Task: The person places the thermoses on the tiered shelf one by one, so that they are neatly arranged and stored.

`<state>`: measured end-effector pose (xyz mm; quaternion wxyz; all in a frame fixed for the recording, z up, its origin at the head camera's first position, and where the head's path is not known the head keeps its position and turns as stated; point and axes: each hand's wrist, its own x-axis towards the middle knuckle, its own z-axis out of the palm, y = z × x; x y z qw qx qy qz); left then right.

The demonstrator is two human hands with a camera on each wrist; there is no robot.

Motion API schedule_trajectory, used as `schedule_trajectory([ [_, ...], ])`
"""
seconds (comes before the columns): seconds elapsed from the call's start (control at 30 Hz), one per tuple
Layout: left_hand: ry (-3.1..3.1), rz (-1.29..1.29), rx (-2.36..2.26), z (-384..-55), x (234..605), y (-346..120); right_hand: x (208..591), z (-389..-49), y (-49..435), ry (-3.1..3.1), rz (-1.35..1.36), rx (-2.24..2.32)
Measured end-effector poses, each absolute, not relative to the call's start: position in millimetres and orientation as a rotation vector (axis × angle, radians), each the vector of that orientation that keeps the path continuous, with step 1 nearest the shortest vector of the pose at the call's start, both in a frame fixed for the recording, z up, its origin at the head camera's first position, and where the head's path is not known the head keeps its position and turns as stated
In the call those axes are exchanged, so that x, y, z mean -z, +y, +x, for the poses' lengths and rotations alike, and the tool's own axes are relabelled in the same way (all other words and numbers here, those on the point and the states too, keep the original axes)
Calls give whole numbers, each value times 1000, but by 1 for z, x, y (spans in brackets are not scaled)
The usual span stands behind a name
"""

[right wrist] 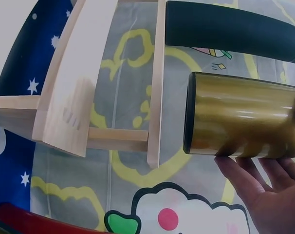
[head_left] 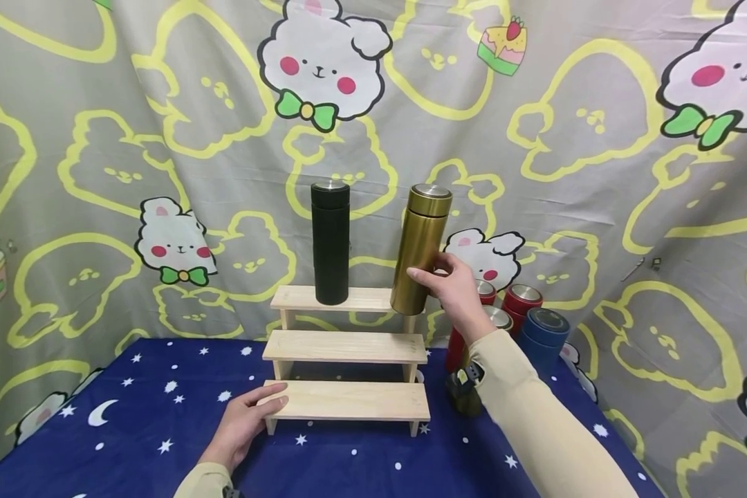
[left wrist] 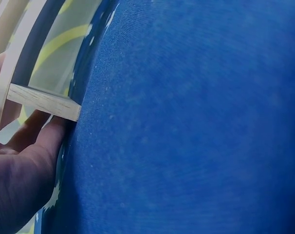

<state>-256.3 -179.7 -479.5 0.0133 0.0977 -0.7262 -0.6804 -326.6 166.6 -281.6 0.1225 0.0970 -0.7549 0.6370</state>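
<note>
Right grip (head_left: 458, 294) on gold flask (head_left: 420, 242)

Curled round its side; long axis near upright, top leaning right. Base just clear of top shelf (head_left: 370, 299), right of black flask (head_left: 331, 242). Left grip (head_left: 241, 423), farther, holds bottom shelf's (head_left: 348, 401) left end.

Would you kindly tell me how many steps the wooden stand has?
3: the bottom step, held by the left hand; the middle step above it; and the top step, bearing the black flask.
</note>
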Motion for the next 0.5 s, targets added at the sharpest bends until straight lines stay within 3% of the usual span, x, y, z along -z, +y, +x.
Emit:
schedule_trajectory([
  [0.5,-2280,305,2093,-255,477,-180,278,-348,162,-2241,235,-1756],
])
